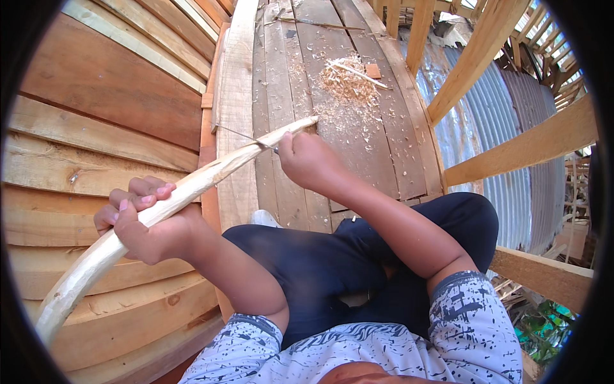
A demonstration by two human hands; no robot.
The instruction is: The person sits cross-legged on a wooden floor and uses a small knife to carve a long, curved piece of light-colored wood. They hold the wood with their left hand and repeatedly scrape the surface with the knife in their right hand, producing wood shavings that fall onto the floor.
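Note:
A long, pale, peeled wooden stick [214, 169] slants from the lower left up to the middle, with cut facets along its surface. My left hand [163, 230] is wrapped round its lower part, thumb and fingers closed over it. My right hand [310, 160] is closed near the stick's upper end and grips a knife [238, 133], whose handle is mostly hidden in the fist. The thin blade lies across the stick and points to the left. Whether its edge is biting into the wood, I cannot tell.
Wood shavings [348, 83] are heaped on the plank floor [281, 185], with a thin pale strip [358, 73] and a small reddish block [373, 70]. A board wall [109, 96] rises on the left. Wooden railing posts [473, 57] and corrugated metal sheets [505, 141] stand on the right.

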